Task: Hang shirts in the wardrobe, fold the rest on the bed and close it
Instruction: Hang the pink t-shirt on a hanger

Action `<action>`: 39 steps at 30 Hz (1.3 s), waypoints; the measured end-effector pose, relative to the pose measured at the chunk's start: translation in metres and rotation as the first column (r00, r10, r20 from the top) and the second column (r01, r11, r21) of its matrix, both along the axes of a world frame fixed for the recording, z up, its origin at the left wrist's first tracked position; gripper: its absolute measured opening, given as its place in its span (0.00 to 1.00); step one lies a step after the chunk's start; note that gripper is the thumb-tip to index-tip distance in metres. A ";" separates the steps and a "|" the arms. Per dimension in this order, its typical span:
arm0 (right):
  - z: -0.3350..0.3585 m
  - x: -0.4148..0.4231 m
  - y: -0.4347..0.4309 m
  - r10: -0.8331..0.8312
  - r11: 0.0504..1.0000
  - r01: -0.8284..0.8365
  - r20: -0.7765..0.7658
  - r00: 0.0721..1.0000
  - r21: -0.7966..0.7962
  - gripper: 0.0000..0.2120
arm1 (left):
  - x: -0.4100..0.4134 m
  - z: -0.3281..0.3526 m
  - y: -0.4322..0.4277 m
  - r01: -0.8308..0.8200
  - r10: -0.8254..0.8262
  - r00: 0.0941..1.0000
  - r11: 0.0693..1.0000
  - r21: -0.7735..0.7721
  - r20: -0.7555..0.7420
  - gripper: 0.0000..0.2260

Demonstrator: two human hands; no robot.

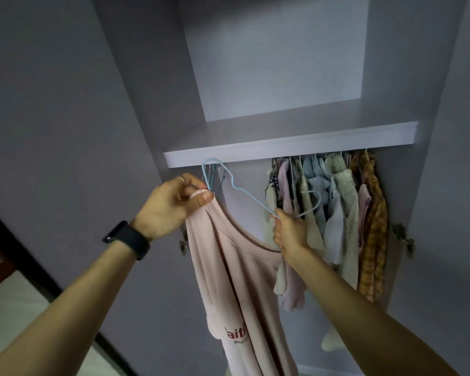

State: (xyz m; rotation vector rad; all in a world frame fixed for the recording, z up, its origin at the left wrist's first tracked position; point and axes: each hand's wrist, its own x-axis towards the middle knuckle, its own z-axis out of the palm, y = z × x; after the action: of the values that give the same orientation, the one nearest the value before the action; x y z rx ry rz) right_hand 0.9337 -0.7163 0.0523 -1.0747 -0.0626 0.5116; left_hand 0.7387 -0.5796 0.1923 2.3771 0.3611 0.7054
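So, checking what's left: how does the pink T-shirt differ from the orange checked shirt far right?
The pink T-shirt is plain with red lettering; the orange checked shirt is patterned. The left hand pinches the pink T-shirt while the right hand grips a blue hanger; the orange checked shirt hangs under the shelf. Both are unfolded.

The only lettering stood on the pink shirt (228, 289), low on its hanging front. It was dark red print of which the letters "aitl" could be read, the first letter lost in a fold and the last cut by the cloth's edge. A smaller red line ran beneath it, too small and creased to read.
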 end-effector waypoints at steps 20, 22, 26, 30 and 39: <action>0.096 0.022 -0.034 0.588 0.597 0.416 0.727 0.353 -0.686 0.10 | 0.036 -0.032 0.008 -0.177 0.174 0.973 0.984 0.005 0.153 0.03; 0.112 0.020 -0.029 0.671 0.530 0.409 0.662 0.334 -0.743 0.12 | 0.041 -0.037 0.008 -0.146 0.150 0.977 0.989 -0.040 0.151 0.04; 0.142 0.030 -0.030 0.416 0.663 0.483 0.818 0.398 -0.572 0.17 | 0.044 -0.049 0.009 -0.032 0.049 0.992 0.989 -0.145 0.118 0.05; 0.132 0.022 -0.020 0.665 0.516 0.475 0.682 0.303 -0.713 0.16 | 0.050 -0.051 0.005 0.023 0.029 0.983 0.960 -0.279 0.179 0.02; 0.120 0.035 -0.022 0.549 0.630 0.416 0.755 0.359 -0.656 0.28 | 0.070 -0.055 -0.010 0.081 -0.086 0.994 0.994 -0.074 -0.073 0.04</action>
State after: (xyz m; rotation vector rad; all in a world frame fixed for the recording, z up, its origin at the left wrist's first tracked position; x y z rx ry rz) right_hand 0.9687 -0.7385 0.1721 -2.2007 -1.0642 -0.1665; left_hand 0.8087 -0.5891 0.1371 2.3417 0.3115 0.5553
